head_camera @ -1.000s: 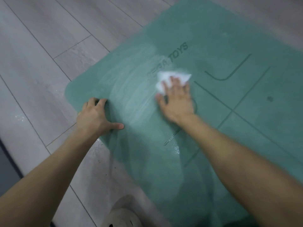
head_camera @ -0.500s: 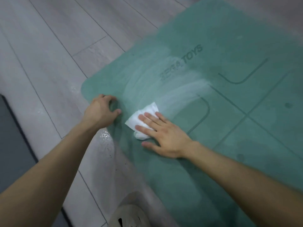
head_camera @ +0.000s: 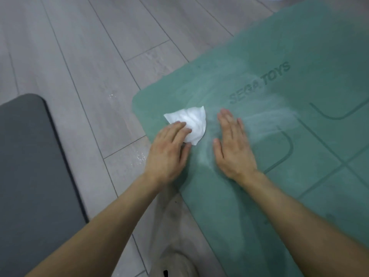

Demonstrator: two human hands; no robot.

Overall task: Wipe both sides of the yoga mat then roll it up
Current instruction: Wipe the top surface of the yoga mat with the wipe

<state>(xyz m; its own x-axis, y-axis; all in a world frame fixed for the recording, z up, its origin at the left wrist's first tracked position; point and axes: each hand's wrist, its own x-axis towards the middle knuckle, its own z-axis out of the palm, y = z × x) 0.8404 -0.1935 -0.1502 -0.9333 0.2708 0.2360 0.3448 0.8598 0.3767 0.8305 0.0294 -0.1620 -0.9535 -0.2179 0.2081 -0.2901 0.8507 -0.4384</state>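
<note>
Green mat point(head_camera: 303, 196) is laid flat on the floor point(head_camera: 99, 47). White wipe point(head_camera: 192, 119) is pressed onto the mat's corner by the left hand point(head_camera: 167, 152), fingers flat. Right hand point(head_camera: 233, 146) is spread flat on the mat, just beside the wipe. Grey pad point(head_camera: 30, 156) is seen at left.

Head view, single frame.

- Left forearm point(head_camera: 111, 222) and right forearm point(head_camera: 299, 212): bare along the whole visible length, from frame edge to wrist.
- Left hand point(head_camera: 167, 148) and right hand point(head_camera: 233, 148): bare. Outlines are softened by motion blur, the left more than the right, and nail detail is not resolvable.
- Bottom edge, centre: a rounded pale beige shape with one small dark slot on top, probably a slipper point(head_camera: 177, 264) on the person's foot. The greyish-beige smear just above it is too blurred to identify.
</note>
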